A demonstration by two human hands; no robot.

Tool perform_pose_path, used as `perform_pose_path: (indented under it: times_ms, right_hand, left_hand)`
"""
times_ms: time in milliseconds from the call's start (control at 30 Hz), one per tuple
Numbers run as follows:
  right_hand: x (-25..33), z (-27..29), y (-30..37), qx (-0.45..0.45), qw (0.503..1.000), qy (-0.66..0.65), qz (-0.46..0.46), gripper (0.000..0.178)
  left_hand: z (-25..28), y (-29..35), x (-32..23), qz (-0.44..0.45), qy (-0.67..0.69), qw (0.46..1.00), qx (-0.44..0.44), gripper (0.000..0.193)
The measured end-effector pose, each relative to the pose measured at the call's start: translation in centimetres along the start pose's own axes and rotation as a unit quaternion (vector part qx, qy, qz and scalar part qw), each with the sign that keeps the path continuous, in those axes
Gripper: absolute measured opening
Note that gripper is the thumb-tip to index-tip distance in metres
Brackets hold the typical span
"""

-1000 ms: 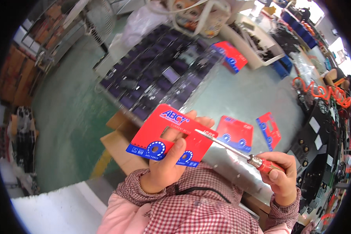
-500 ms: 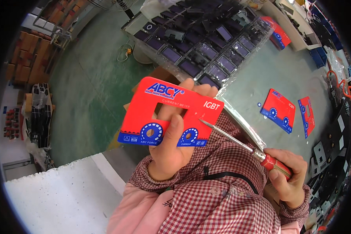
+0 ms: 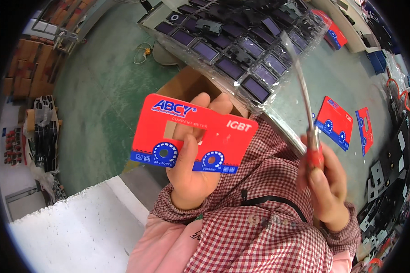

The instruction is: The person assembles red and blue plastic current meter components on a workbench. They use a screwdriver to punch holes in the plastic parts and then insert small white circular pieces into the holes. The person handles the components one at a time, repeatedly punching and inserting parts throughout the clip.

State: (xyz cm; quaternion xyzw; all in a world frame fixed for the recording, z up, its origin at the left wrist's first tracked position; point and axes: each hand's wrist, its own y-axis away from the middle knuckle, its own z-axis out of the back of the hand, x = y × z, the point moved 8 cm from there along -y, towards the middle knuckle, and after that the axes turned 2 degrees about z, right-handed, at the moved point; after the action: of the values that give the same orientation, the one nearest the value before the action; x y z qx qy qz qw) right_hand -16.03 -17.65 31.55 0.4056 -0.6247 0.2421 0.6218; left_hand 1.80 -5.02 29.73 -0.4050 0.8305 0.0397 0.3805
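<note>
At the top of the frame, a plastic-covered tray (image 3: 152, 20) contains many dark displays (image 3: 206, 50); its far edge is cut off. The white bin (image 3: 355, 38), upper right, is also cut; its content is unclear. At centre, the left hand (image 3: 191, 179) holds a red-and-blue panel (image 3: 216, 143), partly hiding a cardboard box (image 3: 182, 84). The right hand (image 3: 325, 195) grips a screwdriver (image 3: 309, 113).

- Panels (image 3: 216, 139): four; one in the left hand (image 3: 189, 179), two near the table's (image 3: 346, 84) right edge, one toward its far edge.
- Screwdriver (image 3: 310, 123): one.
- Displays (image 3: 256, 89): over a dozen, too crowded to count exactly.
- Blue bin (image 3: 377, 62): one.
</note>
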Motion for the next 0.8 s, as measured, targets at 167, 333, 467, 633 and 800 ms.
perform_pose_path:
  times_ms: [167, 333, 467, 633, 800]
  right_hand:
    - [-2.1, -4.0, -3.7, -0.034, 0.990, -0.126, 0.062, 0.029]
    - [-2.0, -6.1, -4.3, -0.029, 0.979, -0.155, 0.126, 0.030]
    - [-2.2, -6.0, -4.4, -0.038, 0.976, -0.148, 0.155, 0.028]
    - [-1.9, -6.0, -4.3, -0.058, 0.976, -0.152, 0.148, 0.027]
    - [-0.9, -4.7, -4.8, -0.055, 0.982, -0.126, 0.130, 0.025]
  left_hand:
    - [-1.4, 1.2, 1.6, 0.048, 0.076, 0.995, 0.051, 0.054]
    - [-2.3, 1.1, 2.5, 0.062, 0.179, 0.979, 0.078, 0.056]
    - [-2.6, 1.3, 3.1, 0.088, 0.156, 0.980, 0.087, 0.062]
    - [-2.7, 1.5, 3.7, 0.119, 0.103, 0.985, 0.076, 0.068]
    - [-2.8, 1.5, 3.1, 0.173, 0.094, 0.979, 0.060, 0.084]
